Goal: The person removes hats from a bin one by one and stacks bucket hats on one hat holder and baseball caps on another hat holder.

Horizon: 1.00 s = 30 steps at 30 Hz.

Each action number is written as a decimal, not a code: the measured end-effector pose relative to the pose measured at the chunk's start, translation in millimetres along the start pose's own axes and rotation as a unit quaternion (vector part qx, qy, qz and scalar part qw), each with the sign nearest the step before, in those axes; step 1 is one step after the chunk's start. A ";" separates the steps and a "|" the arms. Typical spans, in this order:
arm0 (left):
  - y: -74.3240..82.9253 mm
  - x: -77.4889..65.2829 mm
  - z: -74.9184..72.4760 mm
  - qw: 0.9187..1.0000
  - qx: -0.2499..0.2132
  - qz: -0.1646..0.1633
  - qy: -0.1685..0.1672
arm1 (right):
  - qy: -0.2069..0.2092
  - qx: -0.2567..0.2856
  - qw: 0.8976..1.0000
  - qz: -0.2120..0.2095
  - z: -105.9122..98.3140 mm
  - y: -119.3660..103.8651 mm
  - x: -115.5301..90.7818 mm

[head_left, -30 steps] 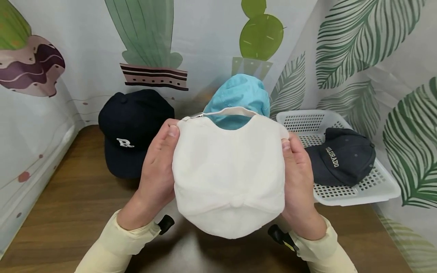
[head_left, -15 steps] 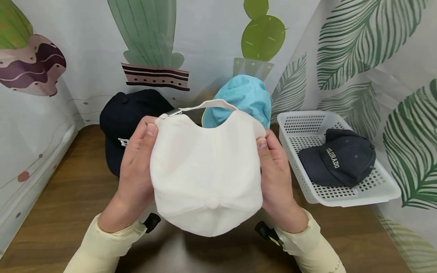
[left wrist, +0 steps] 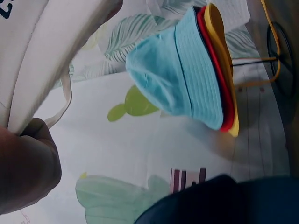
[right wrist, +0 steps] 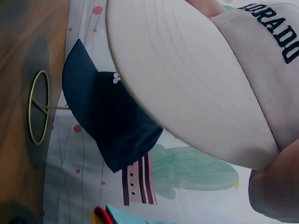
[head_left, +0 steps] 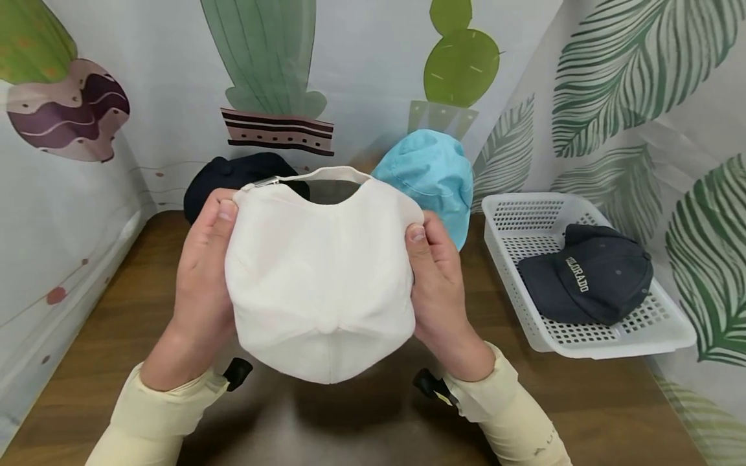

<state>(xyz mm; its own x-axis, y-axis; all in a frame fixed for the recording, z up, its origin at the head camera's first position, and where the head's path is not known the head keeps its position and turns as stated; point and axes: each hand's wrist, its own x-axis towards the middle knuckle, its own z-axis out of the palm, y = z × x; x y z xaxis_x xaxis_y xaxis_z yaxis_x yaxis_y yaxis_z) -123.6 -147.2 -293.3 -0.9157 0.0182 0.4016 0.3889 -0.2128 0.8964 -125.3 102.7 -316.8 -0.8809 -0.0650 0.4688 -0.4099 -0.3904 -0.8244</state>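
Note:
A white baseball cap [head_left: 323, 272] is held up over the table by both hands, its back opening and strap facing away. My left hand [head_left: 201, 278] pinches its left edge near the strap buckle, thumb on top. The right hand [head_left: 440, 285] grips the opposite edge the same way. Dark lettering ending in "ORADO" shows on the cap's front in the right wrist view, above the wide brim [right wrist: 187, 84]. Behind it, a navy cap [right wrist: 112, 116] hangs on a metal stand. Light blue bucket hat [left wrist: 163, 70] sits over red and yellow ones on another stand.
At the right a white perforated basket [head_left: 513, 310] holds a dark grey cap [head_left: 606, 278] lettered "COLORADO". The wooden table [head_left: 105, 336] ends against printed cloth [head_left: 373, 65] with cactus and leaf patterns at the back and sides.
Both hands have carried the white cap leftward and slightly up. It now covers more of the navy cap and less of the light blue hat. The view has shifted a little.

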 end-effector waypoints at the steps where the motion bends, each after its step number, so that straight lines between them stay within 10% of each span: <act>1: 0.9 1.6 -2.7 1.000 0.004 -0.001 0.001 | 0.000 0.002 1.000 -0.006 2.3 1.9 1.7; 23: -0.1 76.4 -66.6 0.994 -0.086 0.061 0.039 | 0.029 0.006 0.999 0.027 62.8 39.5 59.6; 30: 4.3 98.6 -93.5 0.995 -0.098 0.011 0.029 | 0.039 -0.010 0.998 0.045 78.0 46.6 81.1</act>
<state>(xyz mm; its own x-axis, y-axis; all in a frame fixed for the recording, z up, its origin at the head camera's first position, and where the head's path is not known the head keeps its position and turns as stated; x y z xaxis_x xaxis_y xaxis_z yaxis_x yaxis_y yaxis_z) -221.7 -237.7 -267.4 -0.9137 -0.0428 0.4041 0.3863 -0.3995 0.8313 -197.4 7.6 -292.5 -0.9295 -0.0267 0.3679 -0.3331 -0.3678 -0.8682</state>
